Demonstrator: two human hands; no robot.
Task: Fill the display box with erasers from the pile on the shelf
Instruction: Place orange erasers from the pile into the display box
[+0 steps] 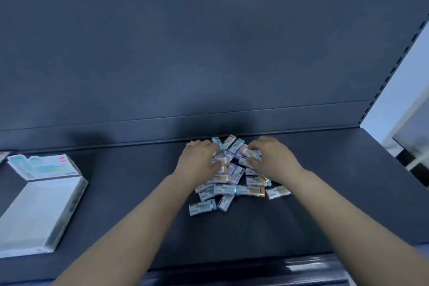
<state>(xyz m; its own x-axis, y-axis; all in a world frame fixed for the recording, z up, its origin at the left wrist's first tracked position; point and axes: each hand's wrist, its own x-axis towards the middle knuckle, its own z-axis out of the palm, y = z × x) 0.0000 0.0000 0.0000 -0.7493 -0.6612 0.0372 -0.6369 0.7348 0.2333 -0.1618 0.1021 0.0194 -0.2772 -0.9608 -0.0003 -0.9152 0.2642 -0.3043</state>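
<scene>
Both hands, left hand and right hand, curl into eraser pile at 12 o'clock, gathering; box at 9 o'clock looks empty.

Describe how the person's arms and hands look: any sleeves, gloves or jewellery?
Both forearms are bare, with no sleeves and no gloves in view. The left hand seems to wear a ring on one of its fingers, though blur makes this uncertain. The right hand shows nothing worn.

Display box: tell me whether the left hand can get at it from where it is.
Probably yes. The left hand rests on the eraser pile, and only bare shelf lies between it and the open display box to its left.
</scene>
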